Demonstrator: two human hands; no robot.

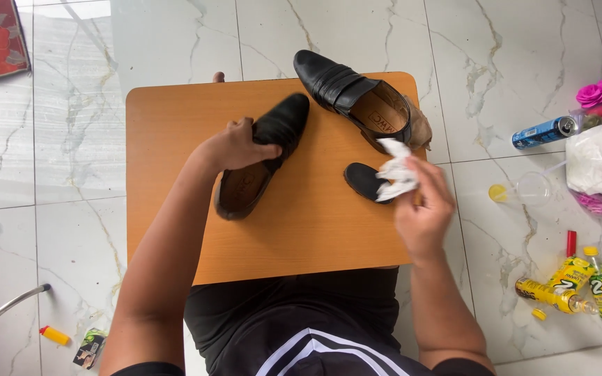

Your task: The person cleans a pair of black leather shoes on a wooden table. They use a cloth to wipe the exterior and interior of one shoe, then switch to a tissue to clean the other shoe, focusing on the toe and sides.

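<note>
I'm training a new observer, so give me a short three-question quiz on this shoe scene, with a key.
1. True or false: the left hand grips a black shoe lying on the wooden board.
2. What does the right hand hold? A) a brush B) a crumpled white cloth C) a spray can
3. Fill in: the second black shoe lies at the board's far ____ corner.

Key: 1 true; 2 B; 3 right.
</note>
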